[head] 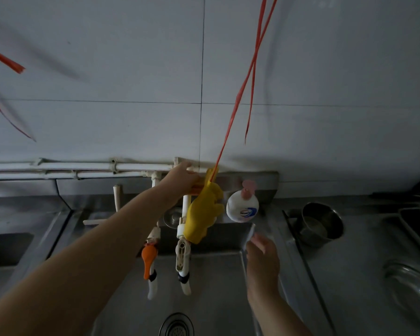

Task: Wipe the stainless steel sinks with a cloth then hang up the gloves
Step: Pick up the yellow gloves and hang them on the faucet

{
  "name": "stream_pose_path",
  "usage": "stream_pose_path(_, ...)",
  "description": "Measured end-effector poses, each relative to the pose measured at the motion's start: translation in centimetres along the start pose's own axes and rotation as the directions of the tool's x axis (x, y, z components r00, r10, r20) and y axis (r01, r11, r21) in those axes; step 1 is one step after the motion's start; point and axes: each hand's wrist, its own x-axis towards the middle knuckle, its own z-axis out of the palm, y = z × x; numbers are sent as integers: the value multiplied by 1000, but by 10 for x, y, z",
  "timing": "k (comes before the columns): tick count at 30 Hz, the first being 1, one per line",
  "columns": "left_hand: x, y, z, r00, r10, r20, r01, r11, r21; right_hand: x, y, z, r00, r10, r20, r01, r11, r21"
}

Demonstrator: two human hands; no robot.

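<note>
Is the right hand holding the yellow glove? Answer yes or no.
No; the right hand hovers over the sink, apart from the yellow glove.

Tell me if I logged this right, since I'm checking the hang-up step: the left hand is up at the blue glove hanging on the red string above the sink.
Not quite. In the head view the glove is yellow, not blue. The rest holds: the left hand is at its top, where the red string meets it, above the sink.

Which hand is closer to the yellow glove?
Left. The left hand touches the top of the yellow glove by the wall pipes, while the right hand hangs apart, lower right, over the sink.
</note>
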Motion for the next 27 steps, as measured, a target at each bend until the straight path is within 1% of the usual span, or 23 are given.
stream_pose_path(2,-6,-3,-4,998,10,63,-8,1000,-22,-4,-5,1,998,-61,10,62,998,-31)
stream_pose_path(3,-9,-5,-6,997,24,73,-22,999,-31,-6,-9,2,995,-93,24,94,995,-39)
stream_pose_path(5,-14,-10,-13,998,51,44,-50,998,-23,-14,-19,4,983,-165,82,170,984,-54)
stream_pose_path(7,-21,-16,-20,998,70,1,-70,998,9,-24,-29,7,944,-287,163,305,947,-103)
stream_pose_path(9,-31,-20,-29,996,87,-18,-86,996,38,-36,-42,13,874,-416,250,463,870,-168)
stream_pose_path(11,-45,-23,-39,991,131,-12,-128,985,113,-50,-54,19,779,-530,336,607,771,-193)
stream_pose_path(13,-62,-27,-50,985,170,-12,-165,970,180,-64,-66,28,688,-591,421,709,670,-219)
stream_pose_path(16,-93,-35,-72,980,198,-10,-183,926,329,-88,-81,46,598,-608,522,791,553,-263)
stream_pose_path(18,-119,-44,-92,978,210,2,-186,858,479,-106,-86,62,500,-640,584,865,397,-306)
stream_pose_path(20,-148,-55,-116,975,223,-10,-167,756,632,-127,-84,76,397,-630,668,915,218,-339)
stream_pose_path(22,-180,-68,-143,977,209,-46,-110,674,731,-150,-78,92,310,-597,740,938,66,-340)
stream_pose_path(23,-198,-76,-157,979,195,-63,-78,638,766,-162,-73,100,273,-573,773,944,6,-329)
stream_pose_path(25,-234,-94,-185,982,166,-92,-19,568,823,-191,-62,117,230,-486,843,949,-81,-305)
stream_pose_path(27,-273,-116,-217,982,139,-125,33,532,846,-224,-47,134,191,-399,897,953,-145,-267)
